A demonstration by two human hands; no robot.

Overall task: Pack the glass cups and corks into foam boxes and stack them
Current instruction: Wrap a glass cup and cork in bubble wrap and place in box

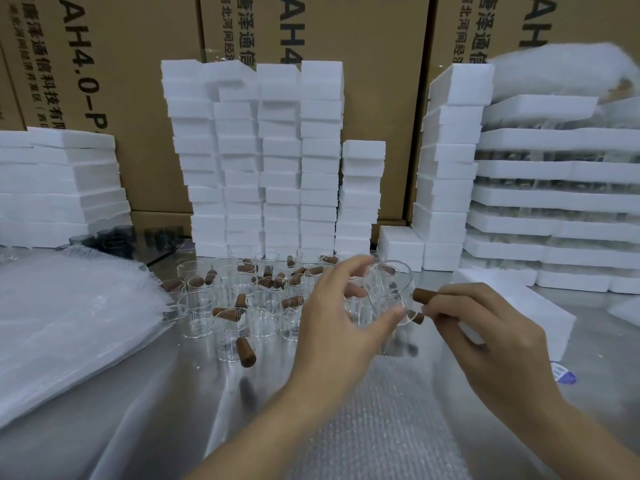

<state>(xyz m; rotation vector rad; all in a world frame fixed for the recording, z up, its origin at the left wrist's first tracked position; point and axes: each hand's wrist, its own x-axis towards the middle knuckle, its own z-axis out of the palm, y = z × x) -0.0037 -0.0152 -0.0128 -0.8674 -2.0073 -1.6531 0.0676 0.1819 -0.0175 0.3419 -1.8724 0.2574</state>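
Note:
My left hand holds a clear glass cup tilted on its side, thumb at its lower rim and fingers arched over it. My right hand pinches a brown cork, whose end is close to the cup's right side. Behind my hands, several glass cups stand on the metal table with several brown corks scattered among them and inside some. Tall stacks of white foam boxes rise behind the cups.
A pile of bubble wrap bags lies at the left, and a bubble wrap sheet lies under my arms. More foam stacks stand at the right and foam stacks at the left. A foam piece lies by my right hand. Cardboard cartons form the back wall.

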